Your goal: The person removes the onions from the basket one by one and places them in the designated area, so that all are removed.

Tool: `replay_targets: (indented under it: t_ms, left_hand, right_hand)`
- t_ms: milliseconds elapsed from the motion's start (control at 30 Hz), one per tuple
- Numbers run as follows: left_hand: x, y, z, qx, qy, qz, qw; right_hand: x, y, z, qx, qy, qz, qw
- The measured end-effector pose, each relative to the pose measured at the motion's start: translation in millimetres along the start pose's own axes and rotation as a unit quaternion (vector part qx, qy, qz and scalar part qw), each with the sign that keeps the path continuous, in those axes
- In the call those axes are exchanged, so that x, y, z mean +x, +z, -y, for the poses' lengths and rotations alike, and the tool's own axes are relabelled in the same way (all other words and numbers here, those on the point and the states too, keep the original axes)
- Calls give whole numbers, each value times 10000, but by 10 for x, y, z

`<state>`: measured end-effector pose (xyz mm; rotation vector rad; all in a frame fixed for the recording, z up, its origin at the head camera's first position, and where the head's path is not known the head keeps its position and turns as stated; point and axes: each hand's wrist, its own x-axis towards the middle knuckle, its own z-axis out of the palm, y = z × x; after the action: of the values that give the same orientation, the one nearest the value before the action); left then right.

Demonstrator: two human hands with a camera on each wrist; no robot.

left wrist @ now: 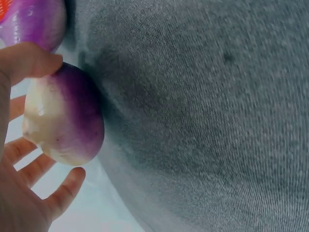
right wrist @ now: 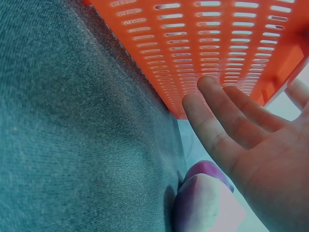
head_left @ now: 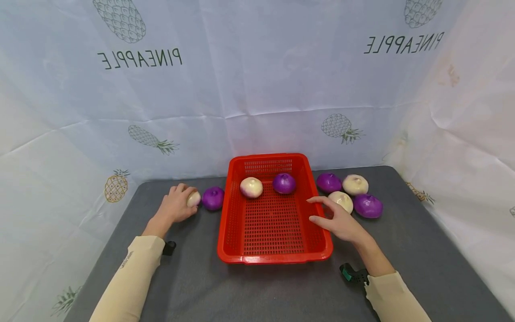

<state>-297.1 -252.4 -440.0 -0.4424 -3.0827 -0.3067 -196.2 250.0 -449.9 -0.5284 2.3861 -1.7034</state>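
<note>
A red perforated basket (head_left: 231, 232) stands mid-table on the grey cloth. Inside it, at the far end, lie a cream onion (head_left: 251, 187) and a purple onion (head_left: 284, 183). My left hand (head_left: 187, 197) is left of the basket and grips a cream-and-purple onion (left wrist: 65, 116), thumb (left wrist: 29, 60) over it and fingers under it. Another purple onion (head_left: 213, 198) lies right beside it. My right hand (head_left: 315, 209) hovers open over the basket's right rim (right wrist: 217, 43), fingers (right wrist: 227, 111) spread and holding nothing. A cream onion (head_left: 342, 200) lies just beyond it.
Right of the basket also lie a purple onion (head_left: 328, 182), a cream onion (head_left: 355, 184) and a purple onion (head_left: 368, 205). A pineapple-print sheet (head_left: 257, 89) walls the table on three sides. Bare grey cloth (head_left: 257, 290) stretches in front of the basket.
</note>
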Motion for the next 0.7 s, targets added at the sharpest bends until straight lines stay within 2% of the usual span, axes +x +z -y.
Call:
replay_targets:
  t_ms: [400, 700]
  left_hand:
    - [-1, -92, -58, -185, -37, 64, 9998]
    - [8, -239, -159, -245, 219, -145, 9994]
  right_hand:
    - [-2, 4, 1, 10, 26, -16, 10000]
    - [4, -2, -5, 48, 22, 16, 10000]
